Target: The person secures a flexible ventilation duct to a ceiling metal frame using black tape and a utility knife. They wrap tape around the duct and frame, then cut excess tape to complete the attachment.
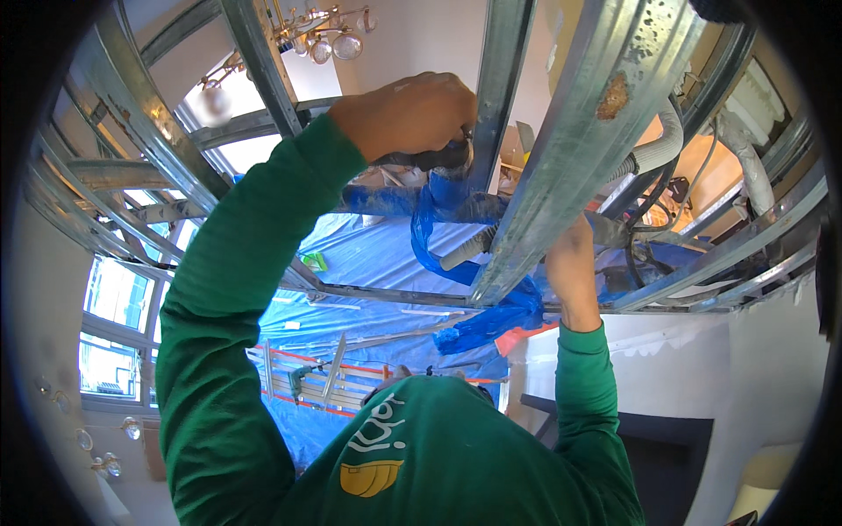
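Observation:
My left hand [410, 114] is raised and curled closed beside a vertical metal stud [507, 88]. What its fingers hold is hidden. Just below it runs a pipe [377, 200] wrapped in blue plastic, with a loose blue strip [423, 232] hanging down. My right hand [572, 263] reaches up beside a wide galvanized metal channel [583, 131], its fingers mostly out of sight behind the frame. Near that hand, a bunched blue plastic sheet [495, 323] dangles from the frame. A grey corrugated conduit [467, 249] ends close to the hanging strip.
Metal framing [132, 105] crosses overhead on both sides. Conduit [658, 149] and dark cables [647, 197] run through it at right. Below, blue sheeting [368, 263] covers the floor, and a drill [298, 382] lies on a slatted platform [338, 386]. A glass-globe lamp [346, 46] hangs beyond.

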`<state>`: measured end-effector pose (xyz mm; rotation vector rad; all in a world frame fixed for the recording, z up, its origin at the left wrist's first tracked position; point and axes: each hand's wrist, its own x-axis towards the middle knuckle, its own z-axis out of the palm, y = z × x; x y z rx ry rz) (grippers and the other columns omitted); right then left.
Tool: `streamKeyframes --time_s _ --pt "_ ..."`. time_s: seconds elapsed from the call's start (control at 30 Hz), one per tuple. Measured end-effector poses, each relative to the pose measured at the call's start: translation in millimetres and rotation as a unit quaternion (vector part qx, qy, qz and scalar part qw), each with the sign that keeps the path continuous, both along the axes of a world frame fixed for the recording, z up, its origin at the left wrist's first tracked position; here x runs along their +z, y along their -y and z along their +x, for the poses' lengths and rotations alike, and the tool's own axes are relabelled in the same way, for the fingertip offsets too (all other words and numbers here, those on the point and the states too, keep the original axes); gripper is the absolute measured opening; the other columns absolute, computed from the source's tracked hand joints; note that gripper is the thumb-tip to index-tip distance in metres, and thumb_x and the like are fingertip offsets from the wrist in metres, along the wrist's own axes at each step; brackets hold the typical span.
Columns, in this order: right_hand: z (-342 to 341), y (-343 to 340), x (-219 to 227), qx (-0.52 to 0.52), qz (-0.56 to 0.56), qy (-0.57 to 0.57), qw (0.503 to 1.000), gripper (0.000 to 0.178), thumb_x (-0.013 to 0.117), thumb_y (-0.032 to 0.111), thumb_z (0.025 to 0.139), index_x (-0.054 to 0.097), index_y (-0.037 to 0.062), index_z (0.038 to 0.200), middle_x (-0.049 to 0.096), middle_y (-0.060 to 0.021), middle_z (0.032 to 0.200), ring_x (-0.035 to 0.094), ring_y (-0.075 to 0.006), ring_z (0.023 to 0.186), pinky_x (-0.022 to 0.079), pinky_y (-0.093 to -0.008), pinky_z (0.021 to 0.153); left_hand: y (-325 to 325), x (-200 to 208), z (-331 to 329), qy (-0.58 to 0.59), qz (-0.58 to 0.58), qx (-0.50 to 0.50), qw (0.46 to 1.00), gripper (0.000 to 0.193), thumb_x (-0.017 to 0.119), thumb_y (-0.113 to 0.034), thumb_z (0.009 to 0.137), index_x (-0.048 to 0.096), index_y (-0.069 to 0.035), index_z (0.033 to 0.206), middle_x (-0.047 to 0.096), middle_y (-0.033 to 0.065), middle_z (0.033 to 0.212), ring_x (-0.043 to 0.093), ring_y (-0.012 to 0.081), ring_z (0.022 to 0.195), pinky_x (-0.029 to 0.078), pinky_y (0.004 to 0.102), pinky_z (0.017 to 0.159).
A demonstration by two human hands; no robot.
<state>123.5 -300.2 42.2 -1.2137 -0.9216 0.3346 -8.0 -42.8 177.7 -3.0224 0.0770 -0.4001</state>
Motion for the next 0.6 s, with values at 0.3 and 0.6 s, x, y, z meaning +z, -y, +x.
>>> streamKeyframes --time_s 0.3,0.6 --pt "40 -4 -9 -0.058 -0.073 0.459 0.883 0.024 0.069 0.004 0.095 0.073 -0.0001 0.118 0.073 -0.024 0.105 0.072 -0.0442 0.093 0.057 -0.0478 0.073 1 -4 2 0.042 0.022 0.021 0.999 0.025 0.07 0.006 0.091 0.078 0.001 0.114 0.077 0.0228 0.102 0.076 0.0419 0.1 0.058 0.051 0.096" --pt "47 -29 31 -0.087 -0.115 0.595 0.791 0.024 0.074 0.021 0.092 0.074 0.0021 0.107 0.074 -0.0248 0.107 0.07 -0.0487 0.1 0.054 -0.0595 0.084 5 -3 -2 0.027 -0.002 0.058 0.998 0.024 0.07 0.006 0.09 0.076 0.0 0.113 0.075 0.0227 0.113 0.072 0.0436 0.112 0.054 0.0543 0.103"
